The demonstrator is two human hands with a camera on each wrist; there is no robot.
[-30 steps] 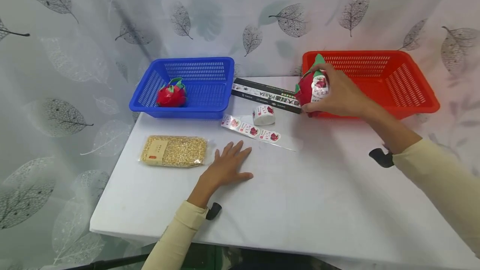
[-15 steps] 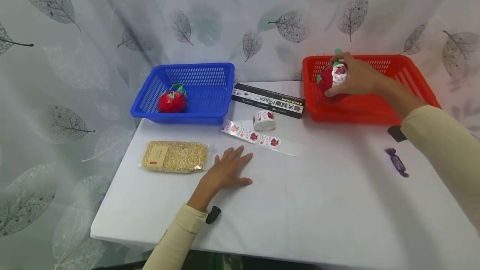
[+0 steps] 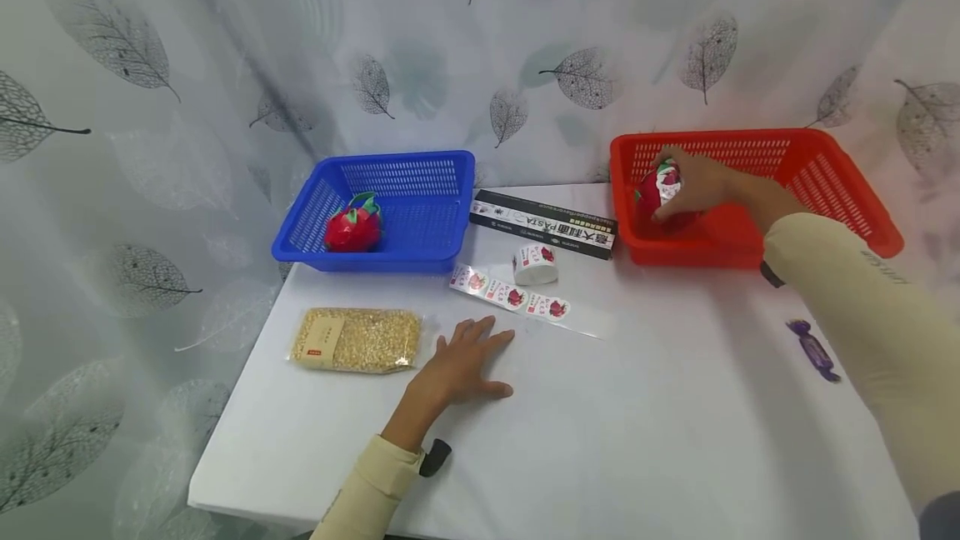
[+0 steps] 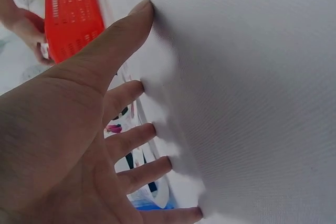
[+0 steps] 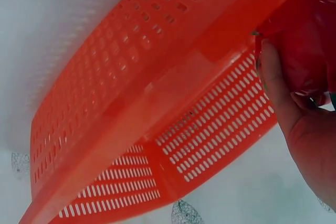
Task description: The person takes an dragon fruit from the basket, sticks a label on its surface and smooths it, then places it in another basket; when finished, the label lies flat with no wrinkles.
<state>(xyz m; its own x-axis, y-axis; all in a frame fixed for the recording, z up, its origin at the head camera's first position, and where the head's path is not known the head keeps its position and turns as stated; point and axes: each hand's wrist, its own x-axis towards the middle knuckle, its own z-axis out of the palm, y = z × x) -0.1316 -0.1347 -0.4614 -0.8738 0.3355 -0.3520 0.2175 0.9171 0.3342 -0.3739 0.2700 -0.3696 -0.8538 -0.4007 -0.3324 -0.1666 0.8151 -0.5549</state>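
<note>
My right hand (image 3: pixel 705 186) grips a red dragon fruit (image 3: pixel 648 192) with green tips and a white sticker on its side. It holds the fruit down inside the left end of the red basket (image 3: pixel 697 255). In the right wrist view the thumb lies along the fruit (image 5: pixel 302 51), whose far side is out of frame. On the white tabletop my left hand (image 3: pixel 459 369) rests with fingers spread, holding nothing, just below a strip of dragon-fruit stickers (image 3: pixel 515 298). The sticker roll (image 3: pixel 536 267) stands by that strip.
A blue basket (image 3: pixel 367 263) at back left holds another dragon fruit (image 3: pixel 352 229). Between the baskets lies a black-and-white pasta box (image 3: pixel 543 223). A bag of yellow kernels (image 3: pixel 375 340) lies left of my left hand, and a purple-wrapped candy (image 3: pixel 813 350) at the right.
My right hand has carried the dragon fruit from the red basket's left rim rightward and down into it. The candy has come out from behind the right arm. The left hand stays put.
</note>
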